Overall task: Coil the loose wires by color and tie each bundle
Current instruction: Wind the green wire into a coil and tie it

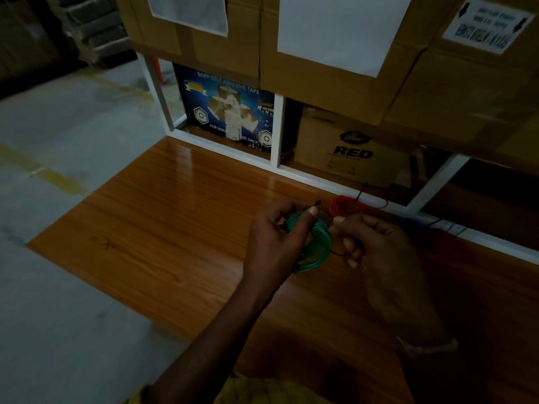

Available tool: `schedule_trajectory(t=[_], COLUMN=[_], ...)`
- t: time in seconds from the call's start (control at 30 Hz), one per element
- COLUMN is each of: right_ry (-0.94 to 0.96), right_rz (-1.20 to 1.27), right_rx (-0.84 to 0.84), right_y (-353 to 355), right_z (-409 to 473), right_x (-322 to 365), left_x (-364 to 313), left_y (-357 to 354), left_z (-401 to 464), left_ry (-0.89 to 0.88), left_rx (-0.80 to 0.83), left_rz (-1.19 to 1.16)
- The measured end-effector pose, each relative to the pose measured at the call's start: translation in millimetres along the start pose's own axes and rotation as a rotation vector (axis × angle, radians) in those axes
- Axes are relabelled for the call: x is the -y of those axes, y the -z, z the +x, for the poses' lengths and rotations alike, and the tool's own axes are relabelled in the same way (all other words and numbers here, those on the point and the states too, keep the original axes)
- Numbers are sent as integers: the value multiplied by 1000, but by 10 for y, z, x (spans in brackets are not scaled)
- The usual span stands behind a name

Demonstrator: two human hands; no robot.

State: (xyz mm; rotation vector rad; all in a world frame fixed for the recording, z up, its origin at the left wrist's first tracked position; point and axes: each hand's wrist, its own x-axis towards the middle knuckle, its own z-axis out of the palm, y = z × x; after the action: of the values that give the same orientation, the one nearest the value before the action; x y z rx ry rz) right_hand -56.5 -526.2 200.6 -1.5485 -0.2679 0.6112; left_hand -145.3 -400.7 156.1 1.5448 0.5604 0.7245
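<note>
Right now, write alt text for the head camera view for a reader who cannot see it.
Two hands, left hand and right hand, hold a green wire coil above a wooden table, each pinching a thin dark tie. A tied red wire coil lies behind, below stacked cardboard boxes.

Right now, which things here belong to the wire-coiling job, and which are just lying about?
Job:
green wire coil, held by left hand and right hand
black tie
red wire coil
blue wire

Lying about:
cardboard boxes
adhesive tape box
</note>
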Motion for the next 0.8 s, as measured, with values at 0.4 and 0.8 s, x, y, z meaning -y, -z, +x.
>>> schedule_trajectory(t=[0.4, 0.8], right_ry=[-119, -124], right_rz=[158, 180], right_rx=[-39, -42], right_y=[-116, -93], right_z=[42, 70], right_x=[41, -1], left_x=[8, 46], left_y=[-31, -58], left_z=[-10, -33], left_ry=[-29, -152], left_rx=[25, 7], left_rz=[78, 201])
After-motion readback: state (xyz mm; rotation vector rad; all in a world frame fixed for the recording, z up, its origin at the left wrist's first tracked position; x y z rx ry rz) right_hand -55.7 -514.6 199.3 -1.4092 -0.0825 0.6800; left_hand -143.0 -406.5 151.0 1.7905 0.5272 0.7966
